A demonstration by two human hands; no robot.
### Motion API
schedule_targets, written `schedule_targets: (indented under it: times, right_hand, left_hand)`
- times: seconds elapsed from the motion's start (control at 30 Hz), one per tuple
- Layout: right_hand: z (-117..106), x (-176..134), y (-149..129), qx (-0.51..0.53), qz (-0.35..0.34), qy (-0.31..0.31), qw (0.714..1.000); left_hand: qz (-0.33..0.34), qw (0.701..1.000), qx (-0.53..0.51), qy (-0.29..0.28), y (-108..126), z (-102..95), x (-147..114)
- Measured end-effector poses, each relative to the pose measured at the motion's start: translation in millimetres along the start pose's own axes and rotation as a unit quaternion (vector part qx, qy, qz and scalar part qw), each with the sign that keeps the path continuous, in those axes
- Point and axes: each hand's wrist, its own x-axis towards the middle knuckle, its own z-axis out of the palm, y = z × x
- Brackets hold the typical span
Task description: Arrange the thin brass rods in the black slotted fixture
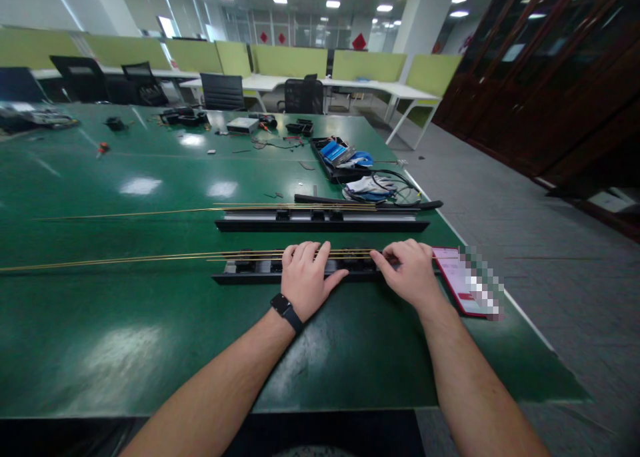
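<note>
My left hand [306, 280] lies over the nearer black metal rail [260, 279], fingers stretched forward across several thin brass rods [260, 254] and thumb pointing right. Near the rail's right end, my right hand [413, 270] has its thumb and index finger brought together on a thin brass rod; the other fingers are curled. The rods run lengthwise above the rail, and some stick out far to the left. Black blocks [245, 262] sit inside the rail's channel, partly covered by my hands. Behind it lies a second black rail [323, 226] with more brass rods [295, 207] along it.
A phone in a red case [465, 280] lies right of my right hand, near the table's [200, 350] right edge. Farther back are a black tray [330, 167] with blue items, work gloves [373, 188], black cables [400, 180] and a silver box [243, 125].
</note>
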Motion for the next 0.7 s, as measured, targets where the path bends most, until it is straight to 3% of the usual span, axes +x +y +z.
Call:
schedule_targets:
  times: [0.7]
  right_hand:
    - [0.1, 0.7, 2.2, -0.029, 0.009, -0.001, 1.000]
  left_hand:
    - [0.003, 1.000, 0.003, 0.003, -0.5, 0.5, -0.3]
